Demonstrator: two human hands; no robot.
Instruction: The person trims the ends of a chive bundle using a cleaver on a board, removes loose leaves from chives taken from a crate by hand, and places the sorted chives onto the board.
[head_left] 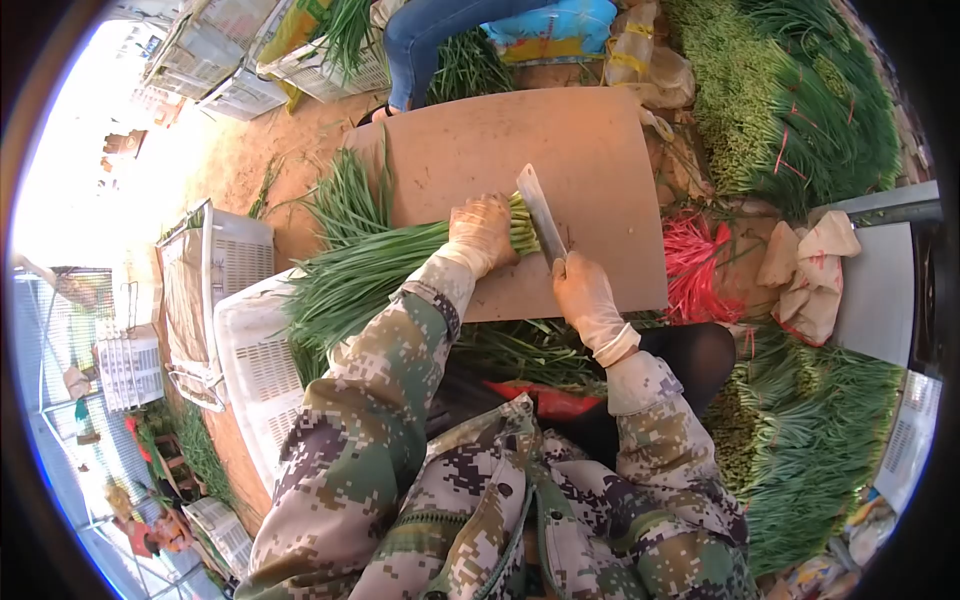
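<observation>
My left hand, in a thin pale glove, is closed around a thick bunch of long green garlic chives lying on a brown board. The pale cut ends point right and the leaves spread left past the board's edge. In my right hand, also gloved, is the handle of a knife with a broad metal blade. The blade stands right beside the stem ends; whether it touches them I cannot tell.
Pink-red ties lie right of the board. Bundled greens are stacked at the right, with more piles above. A white crate stands at the left. Across the board is another person's leg in jeans.
</observation>
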